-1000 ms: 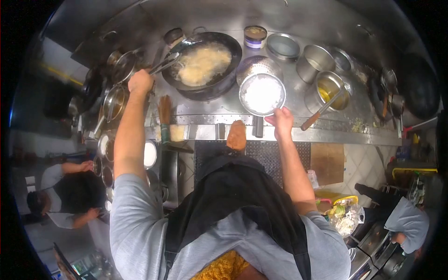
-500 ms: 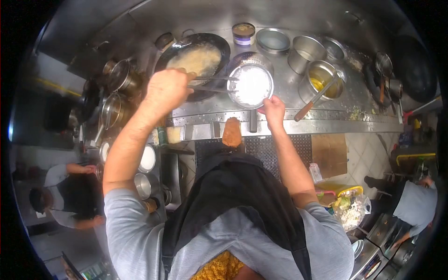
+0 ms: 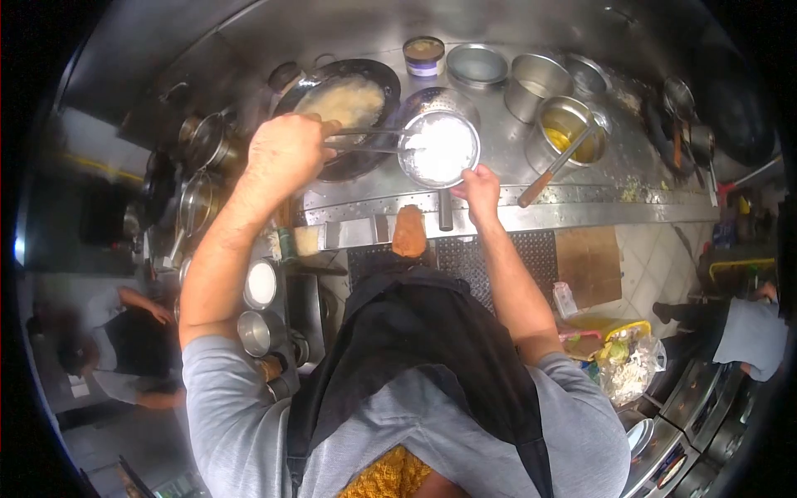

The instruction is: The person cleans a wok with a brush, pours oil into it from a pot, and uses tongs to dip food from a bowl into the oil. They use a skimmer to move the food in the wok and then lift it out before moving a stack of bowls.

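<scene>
My left hand (image 3: 286,149) is closed round dark metal tongs (image 3: 365,130), whose two parted prongs reach right to a round metal bowl (image 3: 476,158). Bright white matter (image 3: 442,149), perhaps flour, fills that bowl; glare hides its texture. The prong tips end at its left side, and I cannot make out anything between them. With thumb and fingers, my right hand (image 3: 479,195) grips the bowl's lower right rim. Just behind the bowl is a perforated metal strainer (image 3: 440,100). Left of it, partly behind my left hand, a black wok (image 3: 388,83) holds pale, frothy liquid.
At the back stand a purple-labelled tub (image 3: 424,56) and a metal basin (image 3: 476,66). A pot (image 3: 538,87) and another pot with yellow liquid (image 3: 544,153) are on the right. A wooden-handled utensil (image 3: 538,189) juts over the counter edge. Co-workers (image 3: 133,340) are at both sides.
The counter and its things sit slightly further left and up in the view. My hands keep their hold on the tongs and bowl. The co-workers on both sides have shifted posture.
</scene>
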### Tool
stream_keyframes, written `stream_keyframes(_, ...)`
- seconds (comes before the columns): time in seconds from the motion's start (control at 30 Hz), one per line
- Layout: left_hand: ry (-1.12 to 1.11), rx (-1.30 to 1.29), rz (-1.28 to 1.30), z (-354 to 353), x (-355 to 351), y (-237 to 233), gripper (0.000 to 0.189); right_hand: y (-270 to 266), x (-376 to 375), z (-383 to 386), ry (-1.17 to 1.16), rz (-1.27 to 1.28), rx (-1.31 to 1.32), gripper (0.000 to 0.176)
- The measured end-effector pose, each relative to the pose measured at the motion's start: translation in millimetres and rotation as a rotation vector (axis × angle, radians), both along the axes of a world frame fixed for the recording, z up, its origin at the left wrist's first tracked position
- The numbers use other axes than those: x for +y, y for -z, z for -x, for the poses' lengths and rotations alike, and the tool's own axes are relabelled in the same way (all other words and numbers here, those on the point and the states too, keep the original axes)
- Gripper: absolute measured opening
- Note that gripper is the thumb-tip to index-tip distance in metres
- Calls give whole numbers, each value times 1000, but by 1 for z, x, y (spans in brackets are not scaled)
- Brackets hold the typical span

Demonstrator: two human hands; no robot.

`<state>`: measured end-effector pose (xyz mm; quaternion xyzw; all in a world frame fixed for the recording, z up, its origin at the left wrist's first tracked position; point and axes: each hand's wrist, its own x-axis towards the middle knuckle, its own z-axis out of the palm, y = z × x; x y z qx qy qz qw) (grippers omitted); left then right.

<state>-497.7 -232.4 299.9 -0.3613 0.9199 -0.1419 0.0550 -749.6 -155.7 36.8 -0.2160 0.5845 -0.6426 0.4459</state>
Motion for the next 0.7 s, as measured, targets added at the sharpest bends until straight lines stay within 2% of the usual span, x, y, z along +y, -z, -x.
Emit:
stream_keyframes(0.1, -80, 56, -1, -7, -1, -17, 38, -3, -6, -4, -13, -14, -43, 13)
stream_keyframes(0.27, -51, 196, 68, -29, -7, -48, 37, -4, -22, -14, -49, -12, -85, 14)
stream_keyframes(0.47, -155, 234, 176, -52, -11, -89, 40, 0, -39, -26, -33, -11, -141, 11)
stream_keyframes(0.57, -184, 247, 204, -69, -26, -95, 42, 6, -42, -29, -33, -12, -164, 11)
stream_keyframes(0.63, -259, 236, 220, -73, -33, -94, 44, 12, -40, -27, -50, -25, -151, 18)
stream_keyframes(0.7, -301, 206, 184, -78, -50, -80, 44, 6, -34, -26, -36, -35, -142, 18)
